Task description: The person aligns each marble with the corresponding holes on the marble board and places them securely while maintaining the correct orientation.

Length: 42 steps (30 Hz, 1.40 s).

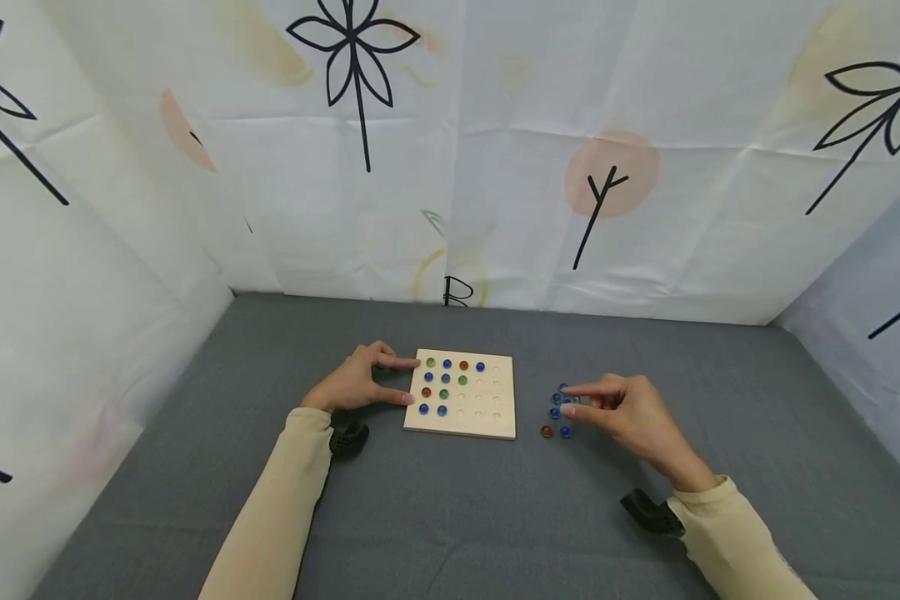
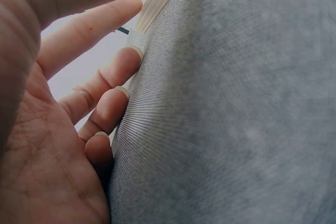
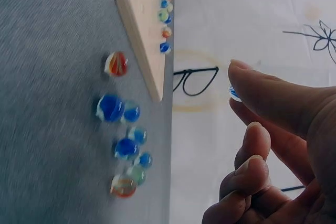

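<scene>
Marble [image 3: 234, 94], blue-white | right hand [image 1: 633, 414] pinches it | board [image 1: 461, 426] lies left, bare holes [image 1: 497, 398] rightmost | left hand [image 1: 360, 379], forefinger extended, at board's left edge

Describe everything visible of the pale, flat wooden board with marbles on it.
The pale, flat, roughly square wooden board lies on the grey cloth surface in front of the person. Its edge shows plywood-like layers. Small round hollows run in rows across its top. Eleven round, glass-looking marbles in blue, green and orange-brown occupy its rows from the left; the rightmost column is empty. The bare left hand touches its left edge with thumb and index finger.
</scene>
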Motion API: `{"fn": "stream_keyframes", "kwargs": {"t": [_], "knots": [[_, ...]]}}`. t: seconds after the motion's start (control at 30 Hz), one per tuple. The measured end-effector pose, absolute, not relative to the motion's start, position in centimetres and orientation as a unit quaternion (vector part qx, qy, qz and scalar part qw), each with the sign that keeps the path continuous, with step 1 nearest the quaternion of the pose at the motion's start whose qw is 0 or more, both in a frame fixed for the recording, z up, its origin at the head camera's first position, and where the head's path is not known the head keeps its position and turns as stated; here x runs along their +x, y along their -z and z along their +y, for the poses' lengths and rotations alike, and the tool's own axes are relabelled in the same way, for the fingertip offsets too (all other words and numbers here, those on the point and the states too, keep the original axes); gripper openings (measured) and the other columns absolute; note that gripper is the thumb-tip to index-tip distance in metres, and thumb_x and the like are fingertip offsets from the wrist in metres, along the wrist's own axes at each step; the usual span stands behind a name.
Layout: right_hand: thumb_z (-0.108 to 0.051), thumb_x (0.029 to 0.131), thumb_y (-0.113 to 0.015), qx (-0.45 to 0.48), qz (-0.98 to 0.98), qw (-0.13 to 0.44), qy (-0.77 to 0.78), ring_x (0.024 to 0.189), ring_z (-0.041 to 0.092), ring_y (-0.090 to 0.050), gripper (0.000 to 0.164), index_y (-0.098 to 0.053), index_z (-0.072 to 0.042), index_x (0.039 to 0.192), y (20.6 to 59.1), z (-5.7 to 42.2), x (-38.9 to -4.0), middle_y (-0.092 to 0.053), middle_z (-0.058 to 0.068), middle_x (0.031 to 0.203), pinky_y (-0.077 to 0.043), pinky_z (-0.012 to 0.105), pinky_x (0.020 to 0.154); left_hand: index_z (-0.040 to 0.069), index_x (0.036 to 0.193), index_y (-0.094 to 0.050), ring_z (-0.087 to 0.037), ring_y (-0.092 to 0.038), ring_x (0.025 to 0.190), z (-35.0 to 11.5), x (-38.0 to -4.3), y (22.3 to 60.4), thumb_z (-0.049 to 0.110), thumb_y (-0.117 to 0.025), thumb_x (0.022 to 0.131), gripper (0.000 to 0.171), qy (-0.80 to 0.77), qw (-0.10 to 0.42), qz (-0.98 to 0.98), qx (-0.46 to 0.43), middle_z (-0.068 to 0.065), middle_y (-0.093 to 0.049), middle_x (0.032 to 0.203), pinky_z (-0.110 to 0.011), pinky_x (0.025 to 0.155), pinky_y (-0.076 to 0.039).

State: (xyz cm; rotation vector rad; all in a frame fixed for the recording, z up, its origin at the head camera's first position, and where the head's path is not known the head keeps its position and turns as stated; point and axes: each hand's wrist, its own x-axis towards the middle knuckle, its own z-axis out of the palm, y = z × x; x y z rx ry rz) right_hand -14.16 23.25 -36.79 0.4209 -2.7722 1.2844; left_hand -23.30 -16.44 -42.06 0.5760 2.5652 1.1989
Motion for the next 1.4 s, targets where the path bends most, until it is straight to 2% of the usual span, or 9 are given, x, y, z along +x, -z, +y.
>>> {"fn": "stream_keyframes", "kwargs": {"t": [0.33, 0.63, 0.83, 1.07, 1.4], "knots": [[-0.015, 0.085, -0.084, 0.155, -0.884, 0.009, -0.440, 0.061, 0.015, -0.044, 0.026, -0.080, -0.002, 0.107, 37.1, 21.0, -14.7, -0.055, 0.003, 0.073, -0.036, 0.026, 0.052, 0.019, 0.137, -0.068, -0.035, -0.039, 0.123, -16.3, -23.4, 42.2, 0.028, -0.090, 0.080, 0.062, -0.410, 0.127, 0.883, 0.190, -0.012, -0.051, 0.126, -0.059, 0.102, -0.034], [-0.011, 0.085, -0.084, 0.168, -0.879, -0.009, -0.446, 0.060, 0.018, -0.052, 0.025, -0.080, -0.001, 0.107, 37.4, 19.2, -15.1, -0.056, 0.003, 0.072, -0.042, 0.028, 0.052, 0.018, 0.137, -0.067, -0.036, -0.039, 0.126, -16.4, -23.4, 42.4, 0.029, -0.089, 0.081, 0.062, -0.411, 0.125, 0.882, 0.192, -0.014, -0.050, 0.129, -0.060, 0.105, -0.034], [-0.010, 0.084, -0.084, 0.175, -0.865, -0.019, -0.470, 0.059, 0.027, -0.058, 0.025, -0.080, -0.001, 0.107, 37.3, 18.5, -15.4, -0.055, 0.004, 0.072, -0.046, 0.029, 0.051, 0.019, 0.137, -0.067, -0.036, -0.038, 0.128, -16.3, -23.4, 42.2, 0.029, -0.090, 0.080, 0.062, -0.408, 0.126, 0.885, 0.185, -0.014, -0.051, 0.129, -0.061, 0.106, -0.033], [-0.013, 0.084, -0.085, 0.174, -0.858, -0.027, -0.482, 0.052, 0.016, -0.050, 0.025, -0.081, -0.002, 0.106, 37.0, 17.6, -15.6, -0.055, 0.005, 0.074, -0.043, 0.028, 0.049, 0.020, 0.137, -0.067, -0.035, -0.038, 0.127, -16.3, -23.4, 42.1, 0.029, -0.090, 0.080, 0.062, -0.408, 0.128, 0.884, 0.188, -0.012, -0.051, 0.129, -0.059, 0.104, -0.034], [-0.015, 0.086, -0.084, 0.175, -0.868, -0.020, -0.465, 0.049, 0.014, -0.046, 0.023, -0.081, -0.003, 0.106, 37.9, 16.8, -16.5, -0.055, 0.004, 0.073, -0.040, 0.028, 0.045, 0.018, 0.137, -0.067, -0.036, -0.039, 0.126, -16.4, -23.4, 42.2, 0.029, -0.089, 0.081, 0.061, -0.409, 0.124, 0.884, 0.192, -0.013, -0.051, 0.127, -0.060, 0.104, -0.034]]}}
